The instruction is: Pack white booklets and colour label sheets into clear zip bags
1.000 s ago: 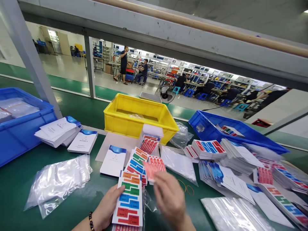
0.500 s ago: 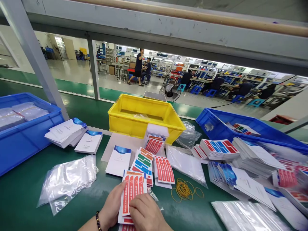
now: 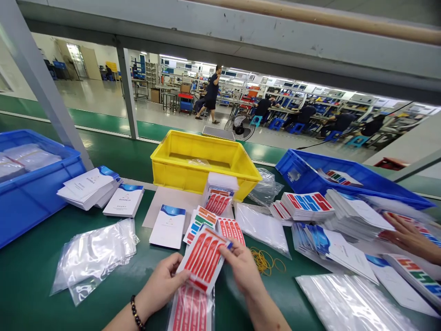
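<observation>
Between my two hands is a small stack of red-striped sticker sheets, held tilted above the green table. My left hand grips its lower left edge with the thumb on top. At the upper right corner, my right hand pinches the stack. Beneath it, a clear plastic bag with red-striped sheets in it lies at the table's front. Behind the held stack are sheets with coloured blocks, more red-striped sheets and a pile of white-and-blue booklets.
Clear bags lie left, rubber bands right. A yellow bin stands behind, flanked by a left blue bin and a right blue bin. Another person's hand reaches among stacks at right. A metal beam crosses overhead.
My right hand has moved from the sheets' lower part to their upper right corner. The stack is now tilted, uncovering the bag below. Another person's hand has appeared at right.
</observation>
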Demonstrator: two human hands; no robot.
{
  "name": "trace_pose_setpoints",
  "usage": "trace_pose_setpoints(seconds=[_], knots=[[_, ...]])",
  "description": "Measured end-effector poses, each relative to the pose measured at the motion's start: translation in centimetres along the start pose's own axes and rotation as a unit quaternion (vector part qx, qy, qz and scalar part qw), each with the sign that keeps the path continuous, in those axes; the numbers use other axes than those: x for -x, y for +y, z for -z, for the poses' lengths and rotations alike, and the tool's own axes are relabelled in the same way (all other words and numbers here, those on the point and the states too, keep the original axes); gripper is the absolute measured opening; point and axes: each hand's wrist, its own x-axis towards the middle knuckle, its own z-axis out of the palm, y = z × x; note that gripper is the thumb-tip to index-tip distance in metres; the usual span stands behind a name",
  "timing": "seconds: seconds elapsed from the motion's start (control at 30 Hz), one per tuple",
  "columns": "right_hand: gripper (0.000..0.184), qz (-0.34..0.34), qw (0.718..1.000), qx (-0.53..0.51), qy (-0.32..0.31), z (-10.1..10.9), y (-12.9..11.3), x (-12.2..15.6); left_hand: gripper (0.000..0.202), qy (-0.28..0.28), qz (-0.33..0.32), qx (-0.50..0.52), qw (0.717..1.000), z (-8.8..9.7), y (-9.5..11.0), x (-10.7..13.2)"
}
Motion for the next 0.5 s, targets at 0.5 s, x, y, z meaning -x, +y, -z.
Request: trace_pose_setpoints(seconds=[0.5], knots=[[0.035, -0.009, 0.999, 0.001, 0.046, 1.0, 0.7, -0.7, 0.016, -0.045, -0.074, -0.151, 0.985, 0.1, -0.2, -0.1]])
